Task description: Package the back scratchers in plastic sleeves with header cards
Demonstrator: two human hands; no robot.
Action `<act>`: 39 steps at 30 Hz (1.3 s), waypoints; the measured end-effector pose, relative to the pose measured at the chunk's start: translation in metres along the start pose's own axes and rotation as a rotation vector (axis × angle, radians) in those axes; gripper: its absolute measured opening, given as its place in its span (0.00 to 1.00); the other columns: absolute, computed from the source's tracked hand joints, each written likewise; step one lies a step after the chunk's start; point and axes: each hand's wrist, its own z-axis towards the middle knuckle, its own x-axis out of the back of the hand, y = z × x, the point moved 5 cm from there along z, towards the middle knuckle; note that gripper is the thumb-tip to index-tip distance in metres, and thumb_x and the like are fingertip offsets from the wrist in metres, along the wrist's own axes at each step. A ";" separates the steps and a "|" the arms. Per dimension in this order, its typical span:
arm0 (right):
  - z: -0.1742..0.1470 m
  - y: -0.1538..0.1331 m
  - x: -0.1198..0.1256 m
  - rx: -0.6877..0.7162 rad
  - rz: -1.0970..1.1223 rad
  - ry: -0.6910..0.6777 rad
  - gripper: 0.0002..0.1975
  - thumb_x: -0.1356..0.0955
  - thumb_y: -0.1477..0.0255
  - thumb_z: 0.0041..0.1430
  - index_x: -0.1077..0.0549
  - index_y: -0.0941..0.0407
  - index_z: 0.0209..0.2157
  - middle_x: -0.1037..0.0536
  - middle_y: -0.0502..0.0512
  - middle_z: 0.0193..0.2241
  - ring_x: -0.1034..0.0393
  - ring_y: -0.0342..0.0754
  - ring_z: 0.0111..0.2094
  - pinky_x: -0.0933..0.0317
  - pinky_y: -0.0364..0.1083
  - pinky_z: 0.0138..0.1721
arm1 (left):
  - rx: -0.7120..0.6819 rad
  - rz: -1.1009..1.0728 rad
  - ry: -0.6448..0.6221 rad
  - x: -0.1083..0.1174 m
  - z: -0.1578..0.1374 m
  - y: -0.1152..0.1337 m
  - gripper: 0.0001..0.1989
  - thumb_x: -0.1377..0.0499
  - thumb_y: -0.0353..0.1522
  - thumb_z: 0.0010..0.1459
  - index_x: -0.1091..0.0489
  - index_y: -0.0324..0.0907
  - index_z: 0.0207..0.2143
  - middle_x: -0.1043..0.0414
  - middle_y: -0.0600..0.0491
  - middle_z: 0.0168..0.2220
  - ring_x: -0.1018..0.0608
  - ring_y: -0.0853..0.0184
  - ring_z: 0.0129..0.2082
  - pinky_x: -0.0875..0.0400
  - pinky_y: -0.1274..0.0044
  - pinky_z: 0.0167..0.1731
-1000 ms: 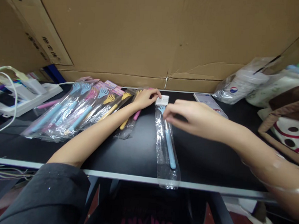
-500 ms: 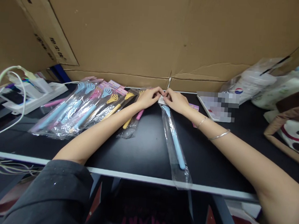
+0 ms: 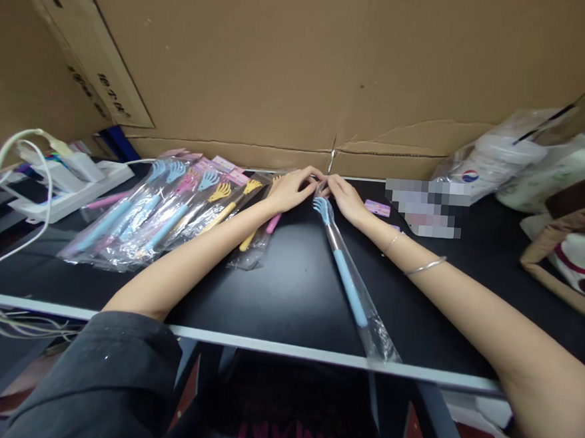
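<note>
A blue back scratcher (image 3: 351, 290) lies slantwise on the black desk inside a clear plastic bag (image 3: 383, 342), its claw end away from me. At the bag's far end my left hand (image 3: 295, 187) has its fingers closed on the plastic. My right hand (image 3: 343, 197) pinches the same end from the other side, its fingertips close to the left ones. Just what lies between the fingertips is hidden. To the left, several bagged back scratchers (image 3: 159, 223) in blue, pink and yellow lie side by side, some partly behind my left forearm.
Small purple cards (image 3: 377, 207) lie by my right wrist. A power strip (image 3: 74, 187) with white cables is at the left. A bagged cup (image 3: 501, 160) and a brown-handled bag (image 3: 565, 258) stand at the right. A cardboard wall (image 3: 283, 65) closes the back.
The back scratcher's claw now shows below my fingers, and the bag's near end has swung right. The white piece at my fingertips no longer shows. My hands stay nearly in place.
</note>
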 end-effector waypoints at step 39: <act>0.002 0.014 0.012 0.007 -0.038 0.154 0.08 0.37 0.73 0.56 0.30 0.53 0.38 0.31 0.45 0.22 0.33 0.47 0.28 0.39 0.47 0.39 | 0.016 0.080 0.063 -0.001 0.001 -0.015 0.15 0.45 0.34 0.65 0.27 0.48 0.52 0.22 0.53 0.37 0.24 0.62 0.41 0.32 0.73 0.46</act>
